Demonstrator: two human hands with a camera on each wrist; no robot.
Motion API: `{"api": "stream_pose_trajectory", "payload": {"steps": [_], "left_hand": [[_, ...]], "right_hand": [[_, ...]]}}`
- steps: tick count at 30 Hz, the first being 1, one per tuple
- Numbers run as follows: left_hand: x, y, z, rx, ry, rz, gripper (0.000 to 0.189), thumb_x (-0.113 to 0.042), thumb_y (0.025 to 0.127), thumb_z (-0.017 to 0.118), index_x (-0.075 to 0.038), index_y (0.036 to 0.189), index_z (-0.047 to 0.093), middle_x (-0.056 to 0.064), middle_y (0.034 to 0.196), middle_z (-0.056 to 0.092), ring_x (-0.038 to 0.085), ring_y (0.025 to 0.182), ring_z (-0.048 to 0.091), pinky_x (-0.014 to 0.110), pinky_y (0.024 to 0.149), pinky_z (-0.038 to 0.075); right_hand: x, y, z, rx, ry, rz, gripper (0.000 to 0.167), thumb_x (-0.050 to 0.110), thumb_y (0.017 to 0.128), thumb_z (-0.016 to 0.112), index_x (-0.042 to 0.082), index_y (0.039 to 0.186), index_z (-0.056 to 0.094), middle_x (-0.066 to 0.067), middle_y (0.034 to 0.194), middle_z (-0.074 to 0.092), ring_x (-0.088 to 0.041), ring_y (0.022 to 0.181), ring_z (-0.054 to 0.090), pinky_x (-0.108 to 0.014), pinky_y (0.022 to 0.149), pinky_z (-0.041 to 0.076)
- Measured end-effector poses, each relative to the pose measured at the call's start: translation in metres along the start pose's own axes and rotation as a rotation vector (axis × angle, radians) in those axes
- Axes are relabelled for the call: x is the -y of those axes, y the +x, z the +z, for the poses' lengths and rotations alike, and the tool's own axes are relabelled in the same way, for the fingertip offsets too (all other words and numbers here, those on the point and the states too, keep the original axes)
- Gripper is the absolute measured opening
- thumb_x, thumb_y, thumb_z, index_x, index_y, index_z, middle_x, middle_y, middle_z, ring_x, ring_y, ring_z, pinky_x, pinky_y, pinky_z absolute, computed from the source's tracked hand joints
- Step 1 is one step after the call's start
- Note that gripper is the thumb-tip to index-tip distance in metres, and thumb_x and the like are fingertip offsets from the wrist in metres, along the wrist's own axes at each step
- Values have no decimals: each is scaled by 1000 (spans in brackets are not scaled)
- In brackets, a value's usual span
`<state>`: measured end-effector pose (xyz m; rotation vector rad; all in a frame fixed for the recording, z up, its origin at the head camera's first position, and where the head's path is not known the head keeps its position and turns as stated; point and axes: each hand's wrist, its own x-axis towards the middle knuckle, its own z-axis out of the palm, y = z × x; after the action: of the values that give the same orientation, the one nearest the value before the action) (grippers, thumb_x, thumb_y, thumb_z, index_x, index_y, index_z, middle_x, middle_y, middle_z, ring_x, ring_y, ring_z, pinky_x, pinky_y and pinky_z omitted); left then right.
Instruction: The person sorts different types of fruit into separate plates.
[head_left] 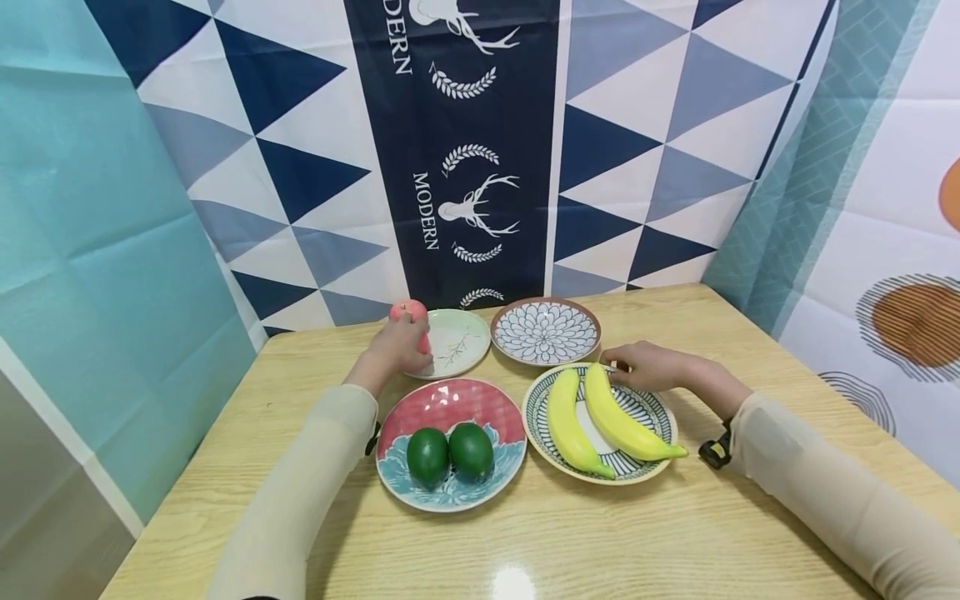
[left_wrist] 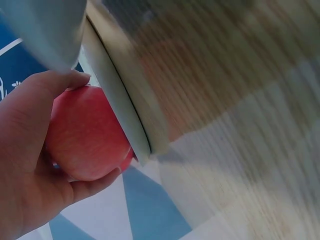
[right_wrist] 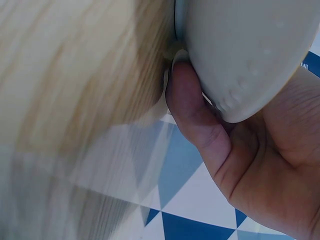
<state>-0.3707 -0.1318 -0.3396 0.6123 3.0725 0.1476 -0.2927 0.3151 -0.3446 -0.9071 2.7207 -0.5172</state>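
My left hand (head_left: 401, 343) grips a red apple (left_wrist: 87, 132) at the left edge of a pale green plate (head_left: 468, 337) with a sprig pattern. More red shows just below the upper apple in the head view, partly behind my fingers. Over on the right, my right hand (head_left: 647, 367) pinches the far rim of a patterned plate (head_left: 667, 425), one finger (right_wrist: 192, 100) lying against its outside; the other fingers are largely hidden. Two yellow bananas (head_left: 622, 421) lie on that plate, one with its end close to my fingertips.
A red and blue plate (head_left: 397, 408) carrying two dark green avocados (head_left: 471, 452) stands at the near left. Behind, a brown-rimmed plate (head_left: 546, 332) has a flower pattern. These rest on a wooden table (head_left: 420, 550), with patterned cloth walls (head_left: 480, 200) around its back and sides.
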Motion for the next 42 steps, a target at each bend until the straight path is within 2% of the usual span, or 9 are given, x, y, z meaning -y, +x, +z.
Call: {"api": "stream_pose_trajectory", "payload": {"steps": [5,12,18,21,24,28,37,42], "left_hand": [[1,0,2,-1,-8,-4,62,-32,94,73,-8,148,55,22,140,51,36,112,56,50,99,52],[-1,-3,-1,-15,17,34,60,-30,94,70,-6,146,54,23,134,53,36,113,56,51,102,51],[-2,-3,-6,7,20,16,58,-31,95,71,-6,145,55,25,140,51,38,116,57,54,105,51],[-3,-1,-7,13,12,12,58,-31,95,71,-8,146,55,26,143,49,39,117,57,54,105,51],[-3,1,-7,19,18,12,57,-31,95,71,-8,146,55,26,145,48,39,118,56,54,105,50],[-1,1,-5,29,19,6,59,-31,95,70,-8,147,54,26,144,49,38,118,57,54,105,50],[-1,0,-5,34,-4,-4,60,-30,96,71,-8,149,55,28,151,47,40,123,55,55,108,48],[-2,1,-3,20,11,9,55,-30,94,71,-8,142,58,27,142,52,38,116,57,52,104,50]], "right_hand": [[-2,2,2,0,-5,1,10,11,106,60,16,110,68,5,91,63,-12,77,55,-32,71,46],[-2,0,0,3,-4,-5,8,13,107,61,15,111,67,6,89,62,-11,75,55,-31,69,46],[-3,-1,-6,-7,-42,-30,11,19,106,64,14,115,70,6,92,66,-10,80,59,-33,72,51],[-6,-5,-10,-2,-16,17,20,21,107,64,13,124,70,1,101,71,-11,80,65,-34,72,56],[-7,-7,-15,-3,71,79,26,19,108,61,6,130,66,-6,101,70,-15,73,68,-35,63,60],[-7,-4,-25,-60,157,133,29,16,109,58,-1,131,62,-14,97,67,-19,69,69,-37,58,62],[-23,19,-33,-207,143,161,24,16,109,60,-4,122,63,-24,104,68,-27,73,72,-41,60,62],[-35,35,-33,-246,141,143,23,12,107,62,-7,120,61,-26,103,70,-31,76,73,-40,61,63]]}}
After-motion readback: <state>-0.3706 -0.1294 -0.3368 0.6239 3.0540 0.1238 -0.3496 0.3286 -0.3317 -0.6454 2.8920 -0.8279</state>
